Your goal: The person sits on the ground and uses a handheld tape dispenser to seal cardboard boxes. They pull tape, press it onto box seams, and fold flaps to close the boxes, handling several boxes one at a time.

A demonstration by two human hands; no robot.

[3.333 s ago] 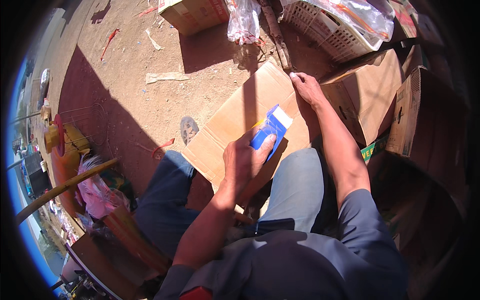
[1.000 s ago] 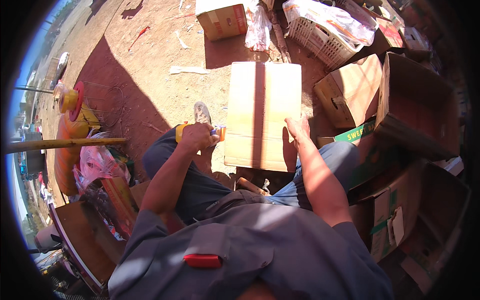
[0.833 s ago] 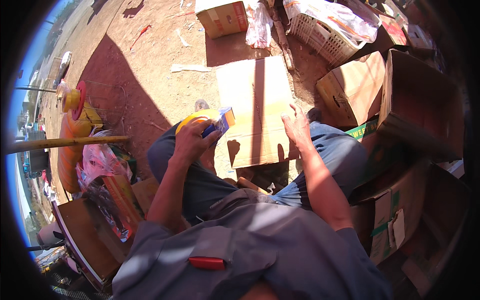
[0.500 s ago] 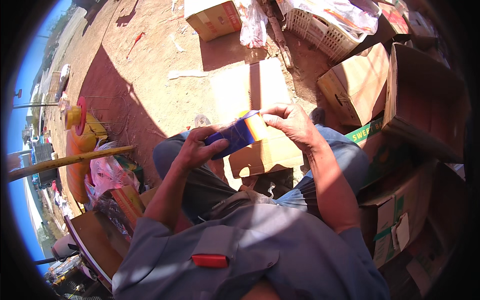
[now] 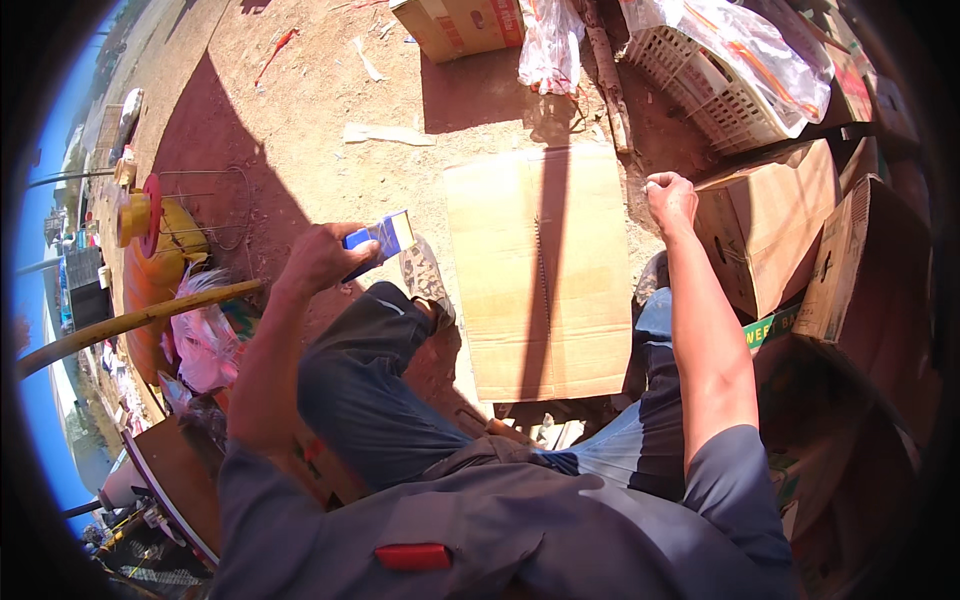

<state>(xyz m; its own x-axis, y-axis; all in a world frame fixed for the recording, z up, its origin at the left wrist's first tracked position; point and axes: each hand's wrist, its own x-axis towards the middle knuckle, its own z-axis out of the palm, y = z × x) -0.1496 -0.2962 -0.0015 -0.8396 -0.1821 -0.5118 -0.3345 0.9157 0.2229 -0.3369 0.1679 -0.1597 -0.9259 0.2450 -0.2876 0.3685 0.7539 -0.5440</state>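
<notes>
- Cardboard carton (image 5: 500,290), its broad tan face turned up and crossed by a dark strip of shadow, fills the center of the frame, between the jean-clad legs (image 5: 375,385) of a person; neither hand touches it.
- White lattice crate (image 5: 690,85), draped with clear plastic sheeting (image 5: 745,45), sits at upper right on sunlit bare ground (image 5: 320,90).
- Brown box (image 5: 790,215) stands tilted at right, just below the crate.
- Another carton (image 5: 460,25), in shade on its near side, is cut off by the top edge.
- Left hand (image 5: 325,258), left of center, has its fingers wrapped around a blue handheld tool.
- Blue handheld tool (image 5: 386,237), its pale end pointing toward the frame's center, is held clear of the cardboard.
- Right hand (image 5: 673,202), right of center, hovers near the brown box, fingers curled toward the thumb; whether they pinch anything cannot be told.
- Pale strip (image 5: 388,134) lies on the ground, upper left of center.
</notes>
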